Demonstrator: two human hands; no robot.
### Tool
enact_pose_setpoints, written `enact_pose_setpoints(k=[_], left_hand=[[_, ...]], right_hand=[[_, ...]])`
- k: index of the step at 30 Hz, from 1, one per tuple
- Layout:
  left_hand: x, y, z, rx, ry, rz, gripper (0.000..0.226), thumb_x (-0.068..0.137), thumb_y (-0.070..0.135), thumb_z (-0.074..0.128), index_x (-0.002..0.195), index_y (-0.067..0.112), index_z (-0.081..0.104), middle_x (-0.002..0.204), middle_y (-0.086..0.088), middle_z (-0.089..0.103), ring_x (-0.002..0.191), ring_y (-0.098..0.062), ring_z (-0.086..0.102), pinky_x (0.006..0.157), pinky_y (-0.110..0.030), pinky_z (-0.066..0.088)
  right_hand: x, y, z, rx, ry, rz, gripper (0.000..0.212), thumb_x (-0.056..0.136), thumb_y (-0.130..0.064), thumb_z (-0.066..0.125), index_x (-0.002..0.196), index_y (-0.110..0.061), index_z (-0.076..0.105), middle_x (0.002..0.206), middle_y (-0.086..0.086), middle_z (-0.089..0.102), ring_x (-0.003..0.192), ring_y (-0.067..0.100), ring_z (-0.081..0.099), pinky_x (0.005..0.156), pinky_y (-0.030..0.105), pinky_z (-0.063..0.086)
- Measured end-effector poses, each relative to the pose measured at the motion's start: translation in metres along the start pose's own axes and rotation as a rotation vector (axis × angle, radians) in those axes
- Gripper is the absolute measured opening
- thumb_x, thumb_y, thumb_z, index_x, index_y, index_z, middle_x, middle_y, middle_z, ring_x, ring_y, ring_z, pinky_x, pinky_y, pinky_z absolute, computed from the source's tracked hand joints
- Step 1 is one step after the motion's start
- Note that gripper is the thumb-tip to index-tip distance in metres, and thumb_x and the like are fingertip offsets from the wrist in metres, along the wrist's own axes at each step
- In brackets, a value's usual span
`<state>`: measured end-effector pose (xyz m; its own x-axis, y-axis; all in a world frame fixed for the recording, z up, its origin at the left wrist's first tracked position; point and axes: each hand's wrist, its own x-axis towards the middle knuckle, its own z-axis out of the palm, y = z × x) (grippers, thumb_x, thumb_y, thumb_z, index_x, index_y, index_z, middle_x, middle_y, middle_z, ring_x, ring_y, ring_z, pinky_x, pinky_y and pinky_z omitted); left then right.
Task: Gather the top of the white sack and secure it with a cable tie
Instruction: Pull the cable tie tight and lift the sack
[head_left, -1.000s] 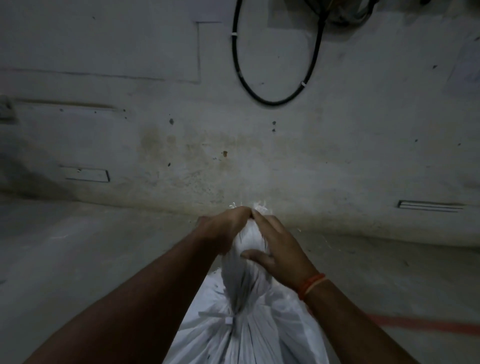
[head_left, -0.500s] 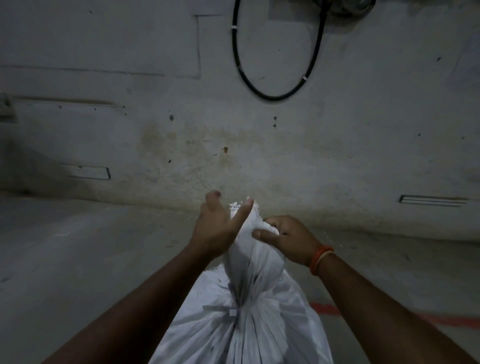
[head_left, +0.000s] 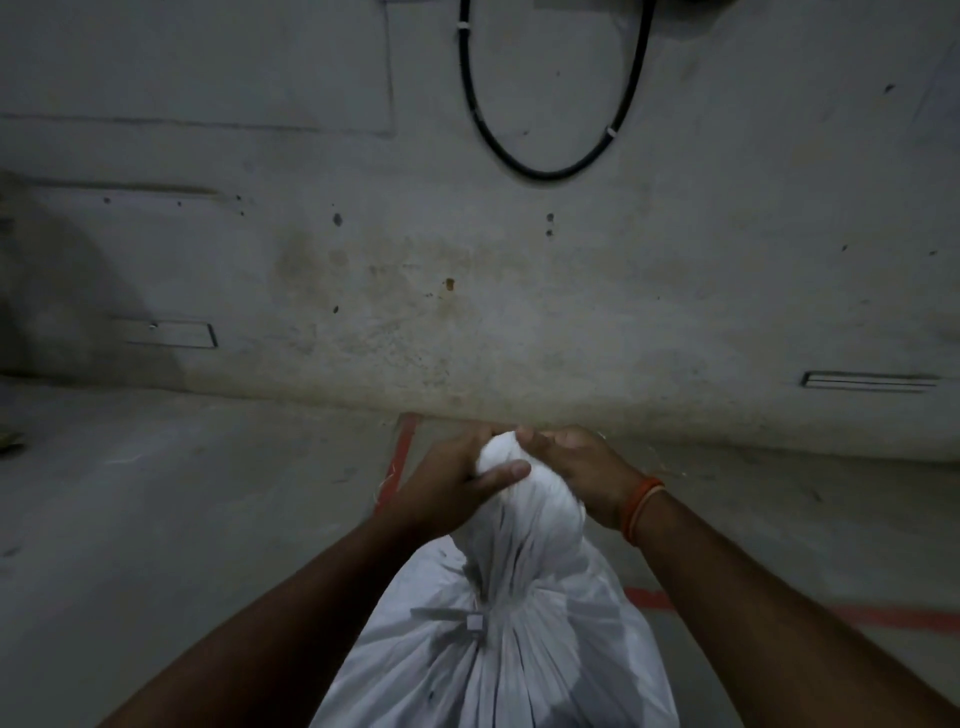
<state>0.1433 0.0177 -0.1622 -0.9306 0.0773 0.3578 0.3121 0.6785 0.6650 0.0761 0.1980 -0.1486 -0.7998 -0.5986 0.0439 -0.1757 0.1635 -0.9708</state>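
Although the cable tie (head_left: 475, 621) already circles the neck of the white sack (head_left: 498, 670), its head sitting at the left of the cinched pleats with a tail pointing left, whether it is pulled fully tight cannot be told from here. The sack stands on the concrete floor (head_left: 182, 519) directly below the camera, near the base of a stained wall (head_left: 467, 322), and its gathered top (head_left: 519, 499) rises above the tie as a twisted bundle. Both hands close on that bundle: the left hand (head_left: 447, 488) wraps it from the left with the thumb laid across the front, and the right hand (head_left: 576, 467), with an orange band (head_left: 641, 512) at the wrist, cups it from the right, fingertips almost meeting at the crown.

The main risk, as I judge it, is a loose tie: if the hands twist or lift by the bundle, pleats could slide out beneath the band and the neck reopen. A hard pull upward might also drag the tie toward the crown, where the fabric thins. Pressing the bundle sideways could tip the sack, since nothing visible braces it. A black cable (head_left: 550, 174) loops on the wall, well apart from all this.
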Motion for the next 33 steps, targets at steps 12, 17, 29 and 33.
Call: enact_pose_setpoints(k=[12, 17, 29, 33], left_hand=[[0.022, 0.004, 0.004, -0.246, -0.028, -0.554, 0.042, 0.092, 0.054, 0.061, 0.068, 0.029, 0.038, 0.069, 0.005, 0.047, 0.066, -0.015, 0.054, 0.079, -0.040, 0.053], [0.025, -0.017, 0.016, -0.408, -0.283, -0.914, 0.085, 0.069, 0.079, 0.065, 0.120, 0.011, 0.059, 0.117, -0.021, 0.067, 0.105, -0.038, 0.068, 0.100, -0.050, 0.052], [-0.014, -0.032, 0.026, -0.036, -0.041, -0.583, 0.114, 0.067, 0.099, 0.031, 0.144, 0.016, 0.045, 0.140, -0.015, 0.057, 0.123, -0.030, 0.059, 0.106, -0.048, 0.048], [-0.066, -0.028, 0.039, -0.115, 0.164, -0.240, 0.107, 0.070, 0.076, 0.065, 0.156, 0.034, 0.017, 0.158, 0.011, 0.029, 0.137, -0.006, 0.036, 0.103, -0.012, 0.033]], right_hand=[[-0.035, 0.050, 0.023, 0.082, 0.285, -0.045, 0.088, 0.071, -0.046, 0.082, 0.144, -0.037, 0.035, 0.133, -0.013, 0.055, 0.116, 0.007, 0.061, 0.092, 0.033, 0.057], [-0.041, 0.072, 0.043, -0.003, 0.376, -0.078, 0.057, 0.083, -0.038, 0.075, 0.134, -0.034, 0.050, 0.128, -0.016, 0.061, 0.113, -0.002, 0.060, 0.097, 0.032, 0.054], [-0.008, 0.084, 0.052, 0.163, 0.692, 0.180, 0.046, 0.089, -0.043, 0.064, 0.075, 0.000, 0.071, 0.077, 0.020, 0.075, 0.066, 0.022, 0.071, 0.065, 0.037, 0.056], [-0.001, 0.082, 0.055, 0.185, 0.726, 0.274, 0.048, 0.088, -0.044, 0.064, 0.052, -0.013, 0.059, 0.049, 0.004, 0.059, 0.050, 0.018, 0.056, 0.057, 0.034, 0.047]])
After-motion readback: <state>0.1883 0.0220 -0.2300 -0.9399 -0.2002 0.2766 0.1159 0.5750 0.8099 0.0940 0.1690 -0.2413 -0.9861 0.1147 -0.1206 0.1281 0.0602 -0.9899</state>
